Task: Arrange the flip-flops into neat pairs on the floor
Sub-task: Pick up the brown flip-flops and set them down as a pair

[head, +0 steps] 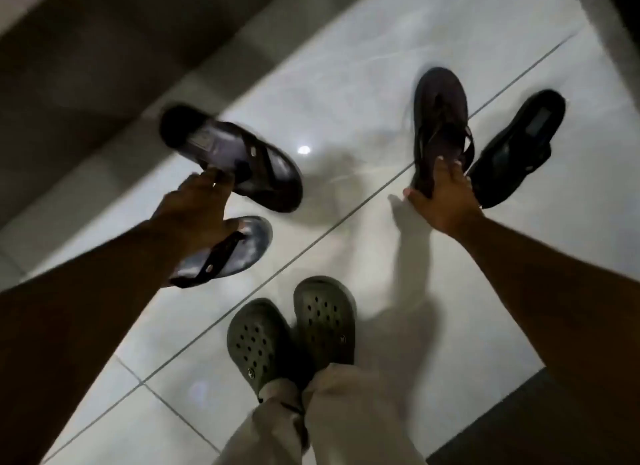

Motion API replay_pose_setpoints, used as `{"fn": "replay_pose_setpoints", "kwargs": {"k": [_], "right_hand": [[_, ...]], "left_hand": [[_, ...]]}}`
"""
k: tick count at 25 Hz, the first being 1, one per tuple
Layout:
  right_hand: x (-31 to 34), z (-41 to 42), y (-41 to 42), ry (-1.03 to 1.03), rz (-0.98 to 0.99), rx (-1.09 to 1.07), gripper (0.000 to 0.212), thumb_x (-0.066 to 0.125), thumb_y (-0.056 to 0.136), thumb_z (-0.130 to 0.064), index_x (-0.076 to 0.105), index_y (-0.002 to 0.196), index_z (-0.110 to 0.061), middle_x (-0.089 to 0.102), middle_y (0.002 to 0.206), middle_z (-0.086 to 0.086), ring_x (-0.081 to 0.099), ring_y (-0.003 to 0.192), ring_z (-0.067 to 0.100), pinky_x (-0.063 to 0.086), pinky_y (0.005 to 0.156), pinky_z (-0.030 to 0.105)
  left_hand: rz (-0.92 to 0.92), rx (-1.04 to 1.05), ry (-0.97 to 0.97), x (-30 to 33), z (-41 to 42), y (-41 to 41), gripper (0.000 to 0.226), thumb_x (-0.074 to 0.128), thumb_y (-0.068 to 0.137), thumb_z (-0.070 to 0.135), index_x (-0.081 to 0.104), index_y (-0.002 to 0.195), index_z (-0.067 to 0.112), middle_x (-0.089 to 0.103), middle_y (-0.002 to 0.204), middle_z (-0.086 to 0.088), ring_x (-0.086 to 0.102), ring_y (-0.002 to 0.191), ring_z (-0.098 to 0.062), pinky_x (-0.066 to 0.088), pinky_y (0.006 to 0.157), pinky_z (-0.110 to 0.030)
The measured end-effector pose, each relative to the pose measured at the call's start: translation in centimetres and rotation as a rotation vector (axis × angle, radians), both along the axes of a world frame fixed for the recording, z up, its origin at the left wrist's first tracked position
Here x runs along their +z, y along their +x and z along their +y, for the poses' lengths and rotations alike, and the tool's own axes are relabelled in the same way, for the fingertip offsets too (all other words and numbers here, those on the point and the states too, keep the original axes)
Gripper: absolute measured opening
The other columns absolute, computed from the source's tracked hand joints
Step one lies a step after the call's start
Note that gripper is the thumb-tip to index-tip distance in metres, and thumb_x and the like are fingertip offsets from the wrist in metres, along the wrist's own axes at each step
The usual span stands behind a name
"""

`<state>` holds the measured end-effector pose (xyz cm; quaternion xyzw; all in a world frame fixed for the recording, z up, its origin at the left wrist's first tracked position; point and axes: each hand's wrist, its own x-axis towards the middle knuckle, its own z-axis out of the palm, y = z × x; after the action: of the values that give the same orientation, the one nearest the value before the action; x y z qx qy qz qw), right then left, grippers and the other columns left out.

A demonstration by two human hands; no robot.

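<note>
Flip-flops lie unpaired on the glossy white tiled floor point(346, 84): your left hand point(194, 212) pinches the edge of a dark strapped sandal point(232, 160) above a grey thong flip-flop point(235, 250), while your right hand point(440, 201) clasps a brown thong flip-flop point(440, 118) beside a black strapped sandal point(519, 146). You seem mid-sort; next, carry each held shoe across to its match and align them.

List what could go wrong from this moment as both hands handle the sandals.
1. The left hand seems to hold two sandals: the strapped sandal by fingertips only and the flip-flop underneath. Either could slip.
2. They look mismatched, like the thong sandal under the right hand and the black slide beside it, so wrong pairs are possible.
</note>
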<state>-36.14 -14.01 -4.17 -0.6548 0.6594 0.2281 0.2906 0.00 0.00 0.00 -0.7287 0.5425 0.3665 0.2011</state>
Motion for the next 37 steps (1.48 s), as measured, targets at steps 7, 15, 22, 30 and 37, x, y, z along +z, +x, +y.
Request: {"fn": "replay_pose_setpoints", "kwargs": {"k": [7,15,22,30,37], "right_hand": [[-6.4,0.2,2.9,-0.167,0.07,-0.059,0.077,0.048,0.093,-0.042,0.011,0.151,-0.008,0.004,0.16,0.026,0.005,0.145,0.049,0.005,0.119,0.049],[-5.5,-7.3,7.3,-0.062,-0.117,0.428,0.064,0.054,0.09,-0.033,0.027,0.147,-0.02,0.008,0.163,0.01,0.01,0.145,0.047,0.022,0.114,0.061],[-3.8,-5.5,10.4,-0.207,-0.298,0.475,0.069,0.053,0.089,-0.04,0.03,0.145,-0.01,0.024,0.155,0.024,0.021,0.144,0.043,0.031,0.113,0.055],[-4.3,7.4,7.2,-0.139,-0.313,0.738,0.075,0.054,0.083,-0.057,0.03,0.146,-0.025,0.018,0.161,0.016,0.017,0.146,0.043,0.026,0.111,0.06],[-3.7,11.2,-0.5,0.025,-0.127,0.442,0.066,0.048,0.094,-0.038,0.013,0.15,-0.037,0.0,0.163,0.011,0.002,0.148,0.043,0.023,0.114,0.061]], "left_hand": [[0.016,-0.163,-0.074,-6.9,-4.0,-1.8,0.091,0.062,0.082,0.046,0.014,0.153,0.018,0.026,0.158,-0.019,0.021,0.142,-0.049,0.03,0.111,-0.058],[0.276,-0.153,0.033,-6.1,-3.3,-8.0,0.088,0.057,0.082,0.055,0.017,0.153,0.022,0.028,0.158,-0.013,0.017,0.147,-0.041,0.027,0.116,-0.051],[0.275,0.024,-0.167,-4.7,-7.0,-11.4,0.057,0.053,0.089,0.042,0.04,0.139,0.018,0.061,0.128,-0.014,0.056,0.12,-0.037,0.047,0.099,-0.05],[-0.172,-0.837,-0.368,-6.7,-20.1,-4.4,0.078,0.054,0.084,0.018,0.018,0.151,0.033,0.002,0.165,-0.01,0.001,0.149,-0.043,0.014,0.117,-0.06],[-0.288,-0.685,-0.152,-7.7,-19.0,0.9,0.054,0.045,0.088,0.011,0.042,0.142,0.018,0.041,0.146,-0.021,0.029,0.134,-0.051,0.026,0.114,-0.056]]}}
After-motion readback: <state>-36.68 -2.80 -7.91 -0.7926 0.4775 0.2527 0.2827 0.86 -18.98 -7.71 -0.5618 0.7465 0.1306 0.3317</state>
